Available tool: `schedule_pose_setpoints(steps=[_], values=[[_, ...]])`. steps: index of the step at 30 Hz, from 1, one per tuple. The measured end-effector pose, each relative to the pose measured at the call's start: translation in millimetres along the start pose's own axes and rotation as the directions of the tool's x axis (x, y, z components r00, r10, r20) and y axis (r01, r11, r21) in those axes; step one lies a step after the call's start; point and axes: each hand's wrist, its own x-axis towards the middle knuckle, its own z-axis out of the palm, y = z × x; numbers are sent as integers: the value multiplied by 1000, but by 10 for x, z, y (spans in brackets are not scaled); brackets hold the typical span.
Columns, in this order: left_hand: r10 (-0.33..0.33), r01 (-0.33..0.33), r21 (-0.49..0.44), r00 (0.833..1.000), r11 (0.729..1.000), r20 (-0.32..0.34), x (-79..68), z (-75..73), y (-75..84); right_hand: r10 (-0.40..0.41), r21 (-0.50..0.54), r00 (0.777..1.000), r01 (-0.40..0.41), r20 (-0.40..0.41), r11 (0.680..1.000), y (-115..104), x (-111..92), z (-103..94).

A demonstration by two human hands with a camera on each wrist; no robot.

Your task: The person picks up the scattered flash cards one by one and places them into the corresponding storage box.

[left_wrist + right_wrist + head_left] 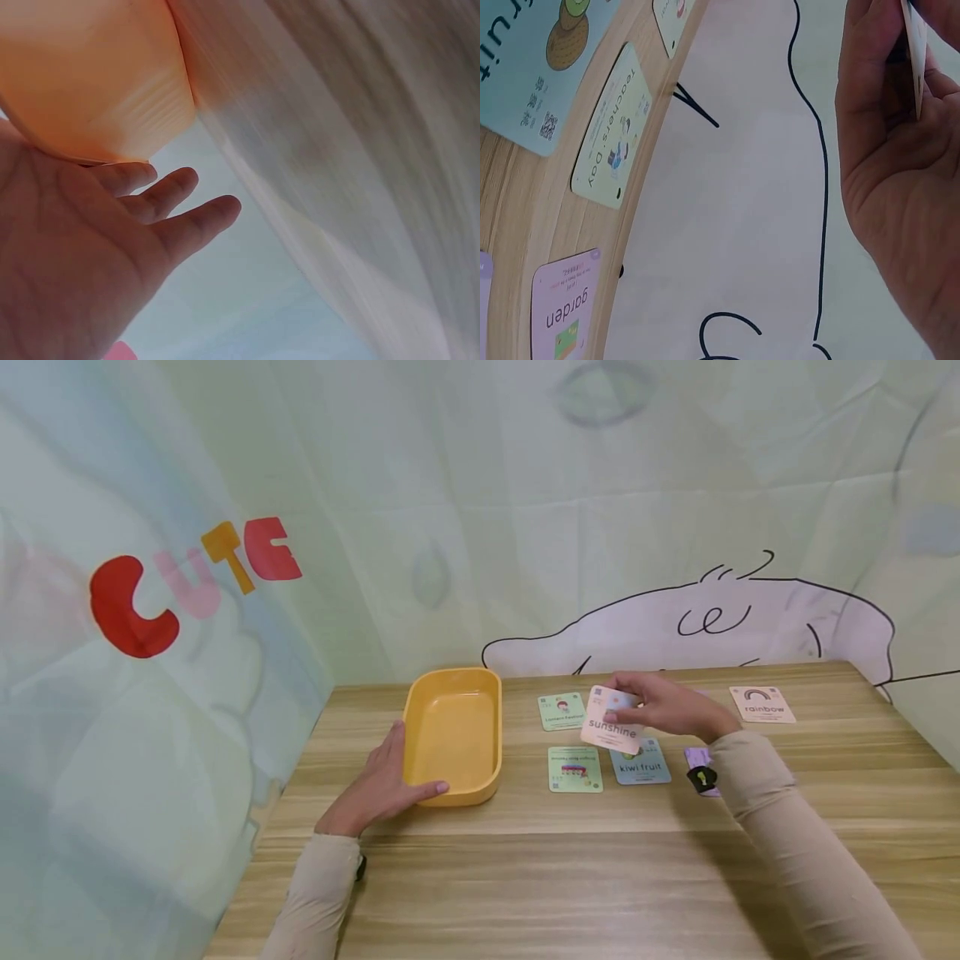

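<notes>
My right hand (663,703) pinches a pink "sunshine" card (611,739) between thumb and fingers, raised over the other cards. In the right wrist view that card (917,64) shows edge-on between the fingers. Below it lies the blue "kiwi fruit" card (645,768), partly overlapped by it in the head view. My left hand (382,785) rests against the left side of a yellow plastic tray (497,735), its thumb across the near corner. In the left wrist view, the left fingers (202,217) are spread and nearly straight beside the tray's outer wall (97,82).
Left of the kiwi card lie green Lantern Festival (562,718) and Dragon Boat Festival (574,768) cards. A pink "rainbow" card (763,708) lies at the far right. The right wrist view shows a Teachers' Day card (613,131) and a purple "garden" card (566,300). A printed curtain (450,527) hangs behind the table.
</notes>
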Motion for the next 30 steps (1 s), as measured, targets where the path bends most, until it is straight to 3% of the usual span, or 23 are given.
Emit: schedule_pose_setpoints(steps=[30], values=[[-13,13,4,1000,1000,11,11,1,-1,-109,9,994,109,1,994,-167,336,283]])
